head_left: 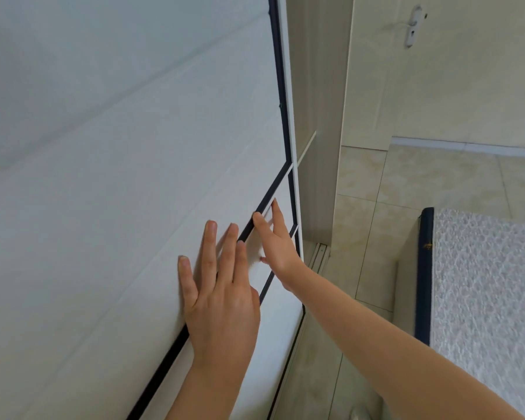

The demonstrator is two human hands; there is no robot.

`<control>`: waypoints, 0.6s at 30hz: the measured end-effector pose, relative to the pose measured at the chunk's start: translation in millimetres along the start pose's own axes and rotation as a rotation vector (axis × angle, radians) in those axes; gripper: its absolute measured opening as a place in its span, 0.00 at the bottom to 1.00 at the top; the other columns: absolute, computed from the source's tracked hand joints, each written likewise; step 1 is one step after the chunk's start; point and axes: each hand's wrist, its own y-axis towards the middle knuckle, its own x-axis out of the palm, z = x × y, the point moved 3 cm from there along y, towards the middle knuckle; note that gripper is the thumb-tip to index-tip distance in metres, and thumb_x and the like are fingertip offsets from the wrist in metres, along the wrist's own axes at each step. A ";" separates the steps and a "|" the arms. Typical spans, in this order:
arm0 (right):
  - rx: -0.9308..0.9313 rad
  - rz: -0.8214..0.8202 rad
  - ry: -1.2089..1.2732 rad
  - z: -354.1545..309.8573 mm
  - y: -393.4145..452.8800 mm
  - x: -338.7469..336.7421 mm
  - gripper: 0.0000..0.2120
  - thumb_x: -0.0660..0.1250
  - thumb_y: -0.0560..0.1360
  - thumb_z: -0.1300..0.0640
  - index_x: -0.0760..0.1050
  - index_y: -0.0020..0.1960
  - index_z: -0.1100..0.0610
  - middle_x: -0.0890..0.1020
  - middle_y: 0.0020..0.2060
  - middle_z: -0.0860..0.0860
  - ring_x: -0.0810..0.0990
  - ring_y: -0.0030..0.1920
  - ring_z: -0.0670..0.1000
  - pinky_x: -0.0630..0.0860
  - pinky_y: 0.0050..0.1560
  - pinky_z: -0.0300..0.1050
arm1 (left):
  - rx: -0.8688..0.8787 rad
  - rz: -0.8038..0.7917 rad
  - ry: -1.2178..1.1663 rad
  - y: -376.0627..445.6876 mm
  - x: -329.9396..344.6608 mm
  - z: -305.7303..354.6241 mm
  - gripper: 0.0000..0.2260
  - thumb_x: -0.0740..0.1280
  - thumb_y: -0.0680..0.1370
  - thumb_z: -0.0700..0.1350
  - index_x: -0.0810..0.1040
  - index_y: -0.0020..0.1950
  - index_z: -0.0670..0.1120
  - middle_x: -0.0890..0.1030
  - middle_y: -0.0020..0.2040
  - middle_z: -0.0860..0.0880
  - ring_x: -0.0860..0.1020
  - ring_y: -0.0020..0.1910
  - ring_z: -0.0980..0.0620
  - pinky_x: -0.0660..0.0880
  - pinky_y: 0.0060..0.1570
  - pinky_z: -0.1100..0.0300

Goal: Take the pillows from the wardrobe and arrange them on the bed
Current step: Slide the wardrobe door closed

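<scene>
head view: we press our left hand (222, 298) and right hand (276, 247), fingers spread wide, flat on the white, dark-trimmed wardrobe door (119, 177); bed (482, 283) at right.

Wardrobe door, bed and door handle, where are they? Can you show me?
Wardrobe door (119, 177), head view, on its plain white panel.
Bed (491, 283), head view, on the patterned cover near the corner.
Door handle (412, 25), head view, on the white plate, top right.
</scene>
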 end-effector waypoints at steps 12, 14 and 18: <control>0.066 -0.058 -0.160 -29.1 92.6 -49.0 0.33 0.48 0.79 0.35 0.36 0.77 0.42 0.46 0.79 0.47 0.49 0.78 0.55 0.58 0.71 0.68 | 0.066 0.059 0.393 75.3 48.5 42.2 0.36 0.62 0.80 0.51 0.48 0.82 0.43 0.48 0.83 0.45 0.48 0.81 0.44 0.36 0.76 0.40; 0.054 -0.048 -0.150 -31.4 106.1 -56.0 0.33 0.47 0.79 0.35 0.37 0.77 0.42 0.45 0.79 0.44 0.46 0.78 0.54 0.57 0.71 0.69 | 0.080 0.084 0.415 89.5 57.3 50.2 0.36 0.62 0.80 0.51 0.47 0.82 0.43 0.46 0.83 0.44 0.47 0.81 0.44 0.36 0.76 0.39; 0.046 -0.022 -0.123 -38.4 137.3 -74.3 0.32 0.47 0.79 0.35 0.38 0.77 0.41 0.46 0.79 0.42 0.46 0.78 0.52 0.56 0.71 0.68 | 0.107 0.109 0.427 121.4 70.9 69.9 0.35 0.60 0.81 0.52 0.47 0.82 0.42 0.46 0.83 0.43 0.47 0.81 0.43 0.37 0.76 0.39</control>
